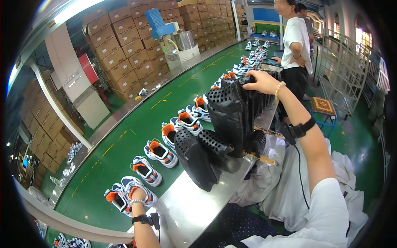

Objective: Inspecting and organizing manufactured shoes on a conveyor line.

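Note:
At the lower left, my left hand (138,194) reaches into the opening of a white and navy sneaker (151,199) with orange lining; its fingers are hidden inside. Another sneaker (118,201) of the same kind stands right beside it. My right arm stretches forward, and my right hand (264,82) curls its thumb and fingers on the top end of a black perforated shoe-shaped insert (246,89). That insert belongs to a row of upright black inserts on a metal shelf (198,202). Nearer to me, a black insert (192,159) leans at the row's front.
A line of sneakers (162,153) runs along the green conveyor belt (136,132). Beyond it stand stacked cartons (124,45) and a machine with a metal drum (185,40). At right are a person (298,41), a stool (323,106) and wire carts (345,70). White cloth bags (285,182) hang beside me.

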{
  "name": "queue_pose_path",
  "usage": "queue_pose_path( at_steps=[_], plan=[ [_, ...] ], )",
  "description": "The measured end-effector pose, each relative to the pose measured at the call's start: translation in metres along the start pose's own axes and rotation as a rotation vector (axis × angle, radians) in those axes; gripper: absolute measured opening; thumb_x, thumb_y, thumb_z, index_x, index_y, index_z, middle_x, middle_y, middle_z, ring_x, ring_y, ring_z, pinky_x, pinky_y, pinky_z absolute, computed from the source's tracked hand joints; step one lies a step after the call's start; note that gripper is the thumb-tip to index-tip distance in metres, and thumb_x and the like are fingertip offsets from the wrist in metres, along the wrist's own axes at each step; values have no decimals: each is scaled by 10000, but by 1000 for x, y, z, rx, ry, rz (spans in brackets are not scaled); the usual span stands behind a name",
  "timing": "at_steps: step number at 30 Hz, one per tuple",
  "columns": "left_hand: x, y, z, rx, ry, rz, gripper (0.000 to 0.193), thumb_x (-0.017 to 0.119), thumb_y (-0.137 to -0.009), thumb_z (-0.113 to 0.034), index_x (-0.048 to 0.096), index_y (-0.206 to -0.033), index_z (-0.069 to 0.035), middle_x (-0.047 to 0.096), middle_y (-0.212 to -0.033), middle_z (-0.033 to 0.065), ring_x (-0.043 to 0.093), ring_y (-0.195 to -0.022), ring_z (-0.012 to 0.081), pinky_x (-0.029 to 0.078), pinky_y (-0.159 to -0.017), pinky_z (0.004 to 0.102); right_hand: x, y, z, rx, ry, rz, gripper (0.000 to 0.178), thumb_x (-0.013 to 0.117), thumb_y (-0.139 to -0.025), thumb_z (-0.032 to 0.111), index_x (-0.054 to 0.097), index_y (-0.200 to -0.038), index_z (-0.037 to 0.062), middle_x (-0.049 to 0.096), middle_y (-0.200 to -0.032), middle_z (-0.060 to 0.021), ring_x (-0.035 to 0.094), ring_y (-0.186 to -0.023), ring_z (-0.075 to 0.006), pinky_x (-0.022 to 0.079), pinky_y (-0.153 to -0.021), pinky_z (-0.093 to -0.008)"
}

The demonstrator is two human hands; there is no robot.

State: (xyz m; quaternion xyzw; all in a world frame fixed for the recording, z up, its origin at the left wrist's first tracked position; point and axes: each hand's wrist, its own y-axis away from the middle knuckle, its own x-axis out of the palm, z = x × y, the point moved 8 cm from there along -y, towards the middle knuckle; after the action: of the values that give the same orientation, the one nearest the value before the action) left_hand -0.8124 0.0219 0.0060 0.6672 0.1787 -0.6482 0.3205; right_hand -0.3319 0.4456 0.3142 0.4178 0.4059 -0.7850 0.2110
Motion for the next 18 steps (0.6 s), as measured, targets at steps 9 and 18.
queue_pose_path(
  at_steps=[9,18],
  plan=[
    [1,29,-7,236,-116,194,227,538,-744,-134,688,-898,-60,667,-921,169,640,-855,304,495,-734,400,1,-8,-24,60,-150,-8,534,719,-778,408,619,-1070,-27,643,-864,-105,603,-817,-208,467,-754,-309],
    [13,59,-25,476,-34,141,237,587,-684,-70,695,-892,-37,675,-874,149,632,-811,282,475,-710,376,-71,14,53,-26,-490,-455,444,666,-877,196,525,-1248,-1,629,-1010,-33,553,-922,-79,422,-818,-213]
  ],
)
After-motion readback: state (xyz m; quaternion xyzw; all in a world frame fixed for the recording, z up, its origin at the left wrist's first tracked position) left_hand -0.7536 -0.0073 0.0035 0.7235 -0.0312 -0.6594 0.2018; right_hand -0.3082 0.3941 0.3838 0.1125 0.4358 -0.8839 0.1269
